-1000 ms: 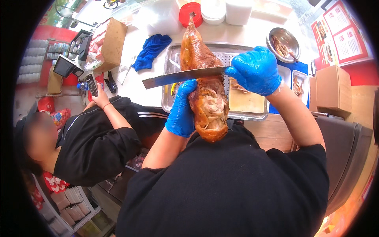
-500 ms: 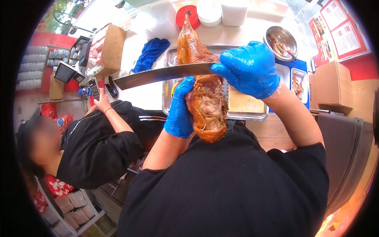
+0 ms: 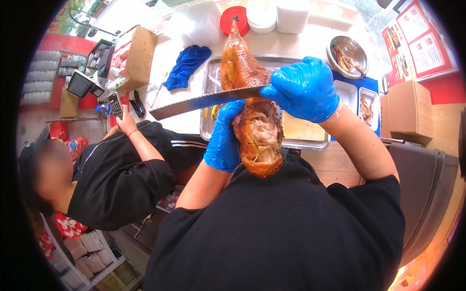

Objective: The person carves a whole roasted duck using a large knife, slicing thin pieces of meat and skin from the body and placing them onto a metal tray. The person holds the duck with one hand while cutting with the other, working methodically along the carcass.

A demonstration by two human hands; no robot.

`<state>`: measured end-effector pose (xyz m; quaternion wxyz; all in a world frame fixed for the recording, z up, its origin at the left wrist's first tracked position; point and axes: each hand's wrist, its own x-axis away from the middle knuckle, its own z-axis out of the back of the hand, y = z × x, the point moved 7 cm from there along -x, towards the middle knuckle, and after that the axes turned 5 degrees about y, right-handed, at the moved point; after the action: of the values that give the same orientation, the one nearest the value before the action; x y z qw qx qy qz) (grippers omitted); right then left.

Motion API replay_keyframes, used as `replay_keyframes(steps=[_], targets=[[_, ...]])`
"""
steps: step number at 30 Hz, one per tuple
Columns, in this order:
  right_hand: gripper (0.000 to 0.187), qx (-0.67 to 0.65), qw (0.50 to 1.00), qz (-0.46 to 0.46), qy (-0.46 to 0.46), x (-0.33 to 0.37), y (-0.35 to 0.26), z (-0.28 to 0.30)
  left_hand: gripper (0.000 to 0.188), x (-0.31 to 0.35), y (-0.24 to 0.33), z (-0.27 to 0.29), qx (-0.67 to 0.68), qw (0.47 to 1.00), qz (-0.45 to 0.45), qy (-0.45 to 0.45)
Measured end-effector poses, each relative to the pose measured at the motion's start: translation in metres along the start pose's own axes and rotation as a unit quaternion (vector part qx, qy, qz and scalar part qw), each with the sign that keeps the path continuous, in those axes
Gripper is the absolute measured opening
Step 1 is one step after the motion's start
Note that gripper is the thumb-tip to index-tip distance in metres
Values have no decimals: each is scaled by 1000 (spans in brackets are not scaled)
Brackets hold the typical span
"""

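The long, glossy browned roast lies partly over a perforated metal tray, its narrow tip pointing away from the wearer. Its thick near end, torn open to pale meat, overhangs the tray's near edge, close to the wearer's body. The left hand, in a blue glove, is nearer: it holds the roast's left flank, fingers beneath it hidden. The long grey metal knife runs crosswise over the roast's long axis; whether the blade touches the skin, I cannot tell. The right hand, gloved blue, is closed around the knife's handle, just right of the roast. Beyond lie a pale yellow board, a crumpled blue cloth and a round steel bowl containing brown pieces.
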<state>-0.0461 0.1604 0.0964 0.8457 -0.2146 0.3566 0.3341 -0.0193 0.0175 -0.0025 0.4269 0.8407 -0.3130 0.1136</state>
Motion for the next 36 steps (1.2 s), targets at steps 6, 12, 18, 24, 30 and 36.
replay_keyframes(steps=[6,12,18,24,30,36], targets=[[30,-3,999,-23,-24,-3,-2,-6,70,4,-3,-4,15,999,34,15],[35,15,1000,-14,-3,19,17,-3,66,-3,2,8,39,999,2,26],[29,17,998,-24,-47,28,26,-1,60,-1,7,0,80,997,-1,3],[35,34,999,3,-17,18,17,1,69,-7,-8,0,72,997,32,3],[36,38,998,-21,-34,37,26,-6,61,-14,-3,6,54,999,1,-7],[34,-9,999,-46,-21,41,29,-28,59,-22,-17,11,124,992,36,2]])
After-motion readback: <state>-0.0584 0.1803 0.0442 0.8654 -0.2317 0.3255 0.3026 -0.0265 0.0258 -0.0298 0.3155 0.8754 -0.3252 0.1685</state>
